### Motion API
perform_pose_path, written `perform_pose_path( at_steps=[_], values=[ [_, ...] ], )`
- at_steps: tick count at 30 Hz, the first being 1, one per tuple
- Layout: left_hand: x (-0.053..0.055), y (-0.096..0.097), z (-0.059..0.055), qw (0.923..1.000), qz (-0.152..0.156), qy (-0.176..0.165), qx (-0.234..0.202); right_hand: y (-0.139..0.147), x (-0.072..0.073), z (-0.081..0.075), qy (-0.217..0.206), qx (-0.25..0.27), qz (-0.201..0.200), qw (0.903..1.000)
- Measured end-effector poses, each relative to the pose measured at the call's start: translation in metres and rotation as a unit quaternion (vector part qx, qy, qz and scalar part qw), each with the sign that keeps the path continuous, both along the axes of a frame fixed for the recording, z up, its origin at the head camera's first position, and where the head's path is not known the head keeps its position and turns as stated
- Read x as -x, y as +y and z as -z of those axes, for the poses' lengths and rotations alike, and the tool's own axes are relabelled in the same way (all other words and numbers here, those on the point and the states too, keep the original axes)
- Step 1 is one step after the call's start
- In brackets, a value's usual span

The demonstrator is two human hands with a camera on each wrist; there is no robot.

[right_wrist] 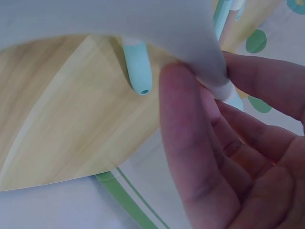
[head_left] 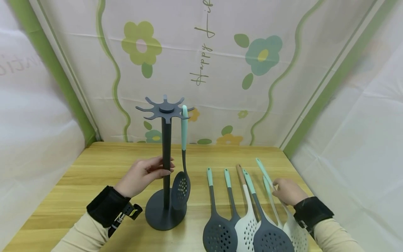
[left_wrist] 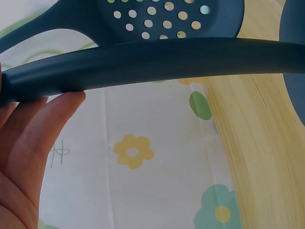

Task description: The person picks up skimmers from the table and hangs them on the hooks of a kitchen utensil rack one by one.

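My left hand (head_left: 143, 176) grips the black post (head_left: 166, 150) of a utensil stand; in the left wrist view its fingers lie against that post (left_wrist: 152, 62). A dark perforated skimmer (head_left: 181, 190) with a mint handle hangs from one of the stand's hooks, right of the post. At the right, my right hand (head_left: 291, 191) pinches a white perforated skimmer (head_left: 299, 234) at its neck, between thumb and fingers. The right wrist view shows the white skimmer (right_wrist: 143, 19) close up, with part of its mint handle (right_wrist: 234, 101) past the fingers.
Several more utensils lie on the wooden table (head_left: 104, 164) left of my right hand: a dark skimmer (head_left: 220, 234), a white skimmer with a wooden-look handle (head_left: 240, 174), and another dark skimmer (head_left: 272, 239), partly overlapping. A printed curtain (head_left: 201, 115) hangs behind the table.
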State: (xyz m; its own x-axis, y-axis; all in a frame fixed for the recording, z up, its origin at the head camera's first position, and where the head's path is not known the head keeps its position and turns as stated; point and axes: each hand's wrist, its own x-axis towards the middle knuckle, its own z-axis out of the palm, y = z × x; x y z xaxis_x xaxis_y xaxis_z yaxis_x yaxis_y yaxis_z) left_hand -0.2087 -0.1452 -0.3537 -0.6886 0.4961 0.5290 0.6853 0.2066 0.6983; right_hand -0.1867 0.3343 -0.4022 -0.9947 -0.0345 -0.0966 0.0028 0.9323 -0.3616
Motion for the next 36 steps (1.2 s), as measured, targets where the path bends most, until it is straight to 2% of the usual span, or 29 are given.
perform_pose_path(
  at_steps=[9, 18, 23, 30, 36],
  values=[
    [-0.004, 0.002, -0.002, 0.9992, -0.016, -0.034, -0.010, -0.004, 0.001, -0.006, 0.002, -0.018, -0.008, 0.9998],
    [-0.005, 0.003, -0.002, 0.9990, -0.028, -0.030, -0.018, -0.008, 0.005, -0.015, 0.013, -0.036, -0.024, 0.9990],
    [-0.007, 0.005, -0.003, 0.9979, -0.043, -0.045, -0.020, -0.014, 0.004, -0.019, 0.024, -0.041, -0.032, 0.9983],
    [-0.009, 0.006, -0.001, 0.9962, -0.045, -0.066, -0.036, -0.019, 0.000, -0.018, 0.037, -0.035, -0.038, 0.9980],
    [-0.011, 0.008, 0.002, 0.9951, -0.053, -0.065, -0.052, -0.022, 0.000, -0.018, 0.047, -0.035, -0.046, 0.9972]
  ],
)
